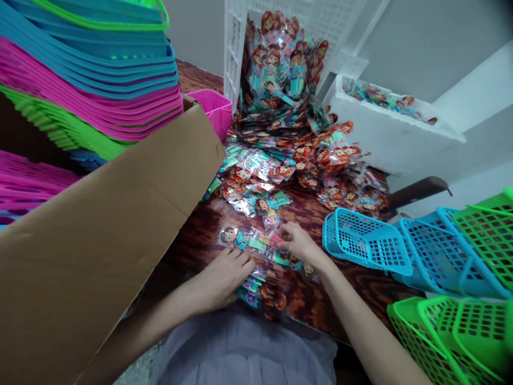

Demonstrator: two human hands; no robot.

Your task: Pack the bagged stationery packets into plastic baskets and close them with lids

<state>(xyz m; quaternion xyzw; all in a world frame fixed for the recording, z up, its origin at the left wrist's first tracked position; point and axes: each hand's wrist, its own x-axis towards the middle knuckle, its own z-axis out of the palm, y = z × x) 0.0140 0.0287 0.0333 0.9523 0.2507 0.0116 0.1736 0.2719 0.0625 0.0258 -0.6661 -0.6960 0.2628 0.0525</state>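
Note:
A big heap of small clear packets printed with a red-haired cartoon doll point(288, 133) spills across the dark wooden table point(360, 283). My left hand point(222, 278) lies palm down near the table's front edge, its fingers pressing a small stack of packets point(260, 289). My right hand point(298, 243) reaches in from the right, fingers curled and pinching one packet point(256, 240) that lies flat between the hands. A few loose packets lie just beyond it.
A brown cardboard flap point(112, 230) fills the left. Stacked blue, pink and green baskets point(92, 80) rise behind it. Blue baskets point(364, 240) and green baskets point(452, 331) lie at the right. A white crate point(320, 21) and a white foam box point(396, 133) stand at the back.

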